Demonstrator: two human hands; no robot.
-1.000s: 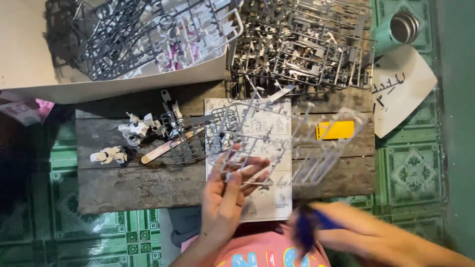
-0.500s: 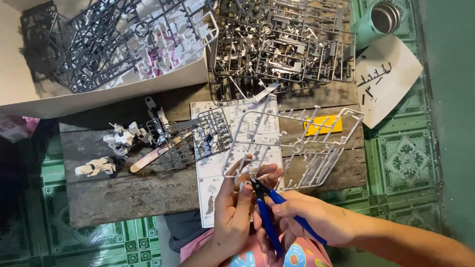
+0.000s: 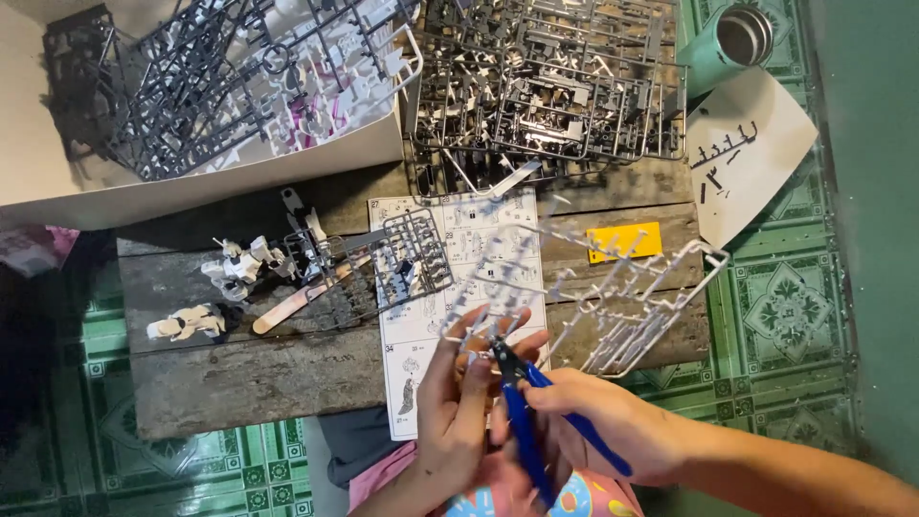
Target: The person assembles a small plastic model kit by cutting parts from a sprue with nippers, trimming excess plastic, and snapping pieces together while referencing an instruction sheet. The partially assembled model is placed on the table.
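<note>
Head view: left hand (image 3: 459,402) pinches clear sprue (image 3: 613,297); right hand (image 3: 598,431) grips blue nippers (image 3: 522,421)

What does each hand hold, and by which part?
Right hand holds nippers by the blue handles. Left hand holds the white sprue at its near edge, in the fingertips.
</note>
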